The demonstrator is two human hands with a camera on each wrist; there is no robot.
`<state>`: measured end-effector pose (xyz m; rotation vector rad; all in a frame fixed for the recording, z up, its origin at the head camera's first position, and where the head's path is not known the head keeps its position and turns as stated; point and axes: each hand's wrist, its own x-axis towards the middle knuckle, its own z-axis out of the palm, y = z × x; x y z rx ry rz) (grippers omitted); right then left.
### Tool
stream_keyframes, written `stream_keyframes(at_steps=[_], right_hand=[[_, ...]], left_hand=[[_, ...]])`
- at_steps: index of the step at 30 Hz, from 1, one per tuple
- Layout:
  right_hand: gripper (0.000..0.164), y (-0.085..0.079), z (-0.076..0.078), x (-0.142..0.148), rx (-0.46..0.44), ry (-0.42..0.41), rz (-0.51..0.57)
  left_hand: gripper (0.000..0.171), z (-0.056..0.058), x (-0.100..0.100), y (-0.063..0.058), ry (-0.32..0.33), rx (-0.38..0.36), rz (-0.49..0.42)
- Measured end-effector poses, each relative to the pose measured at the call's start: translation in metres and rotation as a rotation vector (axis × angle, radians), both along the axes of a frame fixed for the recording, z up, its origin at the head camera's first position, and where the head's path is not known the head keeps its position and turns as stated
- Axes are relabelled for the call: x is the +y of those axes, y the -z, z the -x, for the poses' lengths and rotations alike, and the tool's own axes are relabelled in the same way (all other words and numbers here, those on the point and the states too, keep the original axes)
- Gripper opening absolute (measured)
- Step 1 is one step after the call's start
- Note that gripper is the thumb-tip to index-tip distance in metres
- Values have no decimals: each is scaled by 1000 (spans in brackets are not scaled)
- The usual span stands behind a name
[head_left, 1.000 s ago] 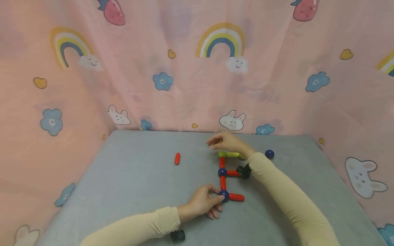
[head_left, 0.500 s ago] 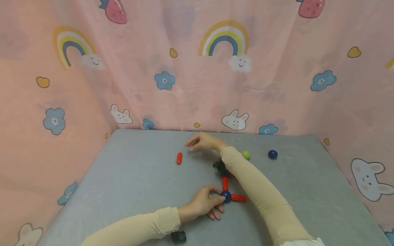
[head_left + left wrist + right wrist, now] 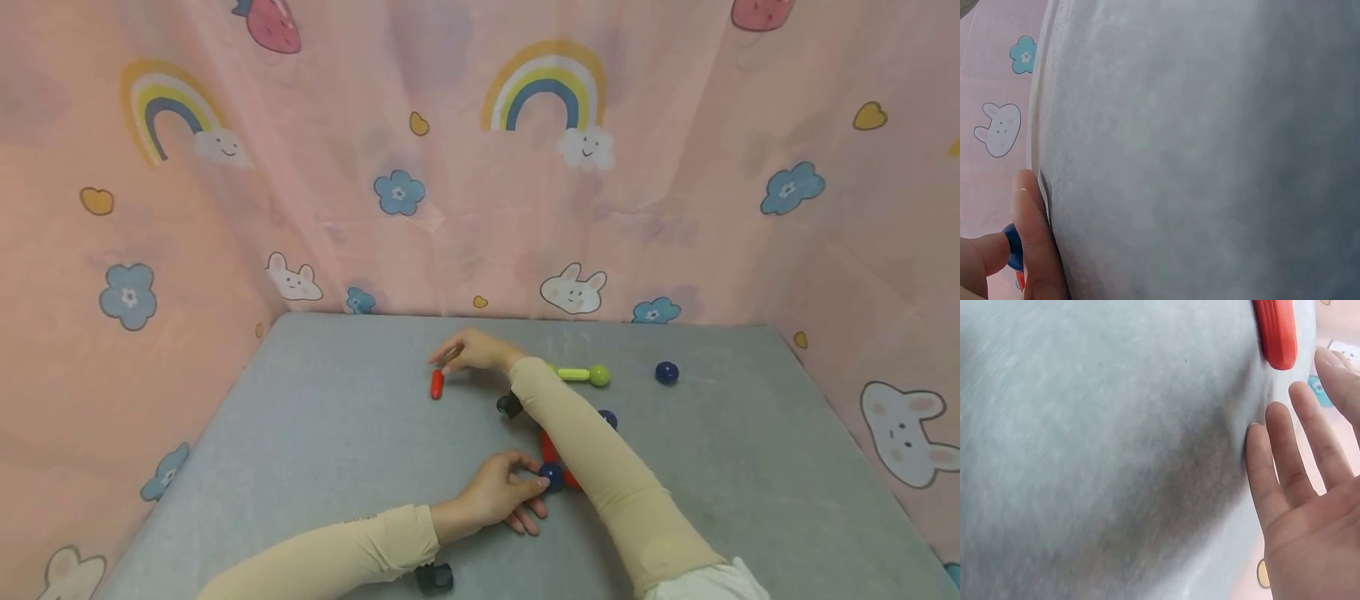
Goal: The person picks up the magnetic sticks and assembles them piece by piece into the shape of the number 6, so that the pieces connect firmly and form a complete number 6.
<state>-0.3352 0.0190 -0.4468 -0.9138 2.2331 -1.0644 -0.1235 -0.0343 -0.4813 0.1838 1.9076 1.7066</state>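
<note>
My left hand (image 3: 491,492) pinches a blue ball (image 3: 551,477) between thumb and fingers; in the left wrist view the blue ball (image 3: 1014,247) shows between them. A red rod (image 3: 550,446) runs from that ball away from me, and part of a second red rod shows at its right. My right hand (image 3: 478,350) hovers at the back of the table beside a loose red rod (image 3: 437,384). The right wrist view has its fingers (image 3: 1285,447) extended and spread, just short of the red rod (image 3: 1277,334). My right sleeve hides much of the joined pieces.
A lime-green rod (image 3: 574,375) with a green ball (image 3: 599,375) lies behind my right forearm. One blue ball (image 3: 609,417) peeks out past the sleeve, and another blue ball (image 3: 667,372) sits farther right. Patterned pink cloth (image 3: 465,233) borders the grey table (image 3: 337,400).
My right hand has moved left from above the green pieces to the loose red rod, its forearm now crossing over the joined pieces. My left hand has kept its pinch on the blue ball.
</note>
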Motion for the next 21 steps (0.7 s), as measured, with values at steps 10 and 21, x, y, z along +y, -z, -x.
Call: stream_keyframes(at_steps=[10, 21], right_hand=[[28, 5, 1, -10, 27, -29, -58], [22, 11, 4, 0, 48, 9, -77]], left_hand=[[28, 0, 0, -3, -7, -8, -11], [27, 1, 0, -1, -10, -3, -10]])
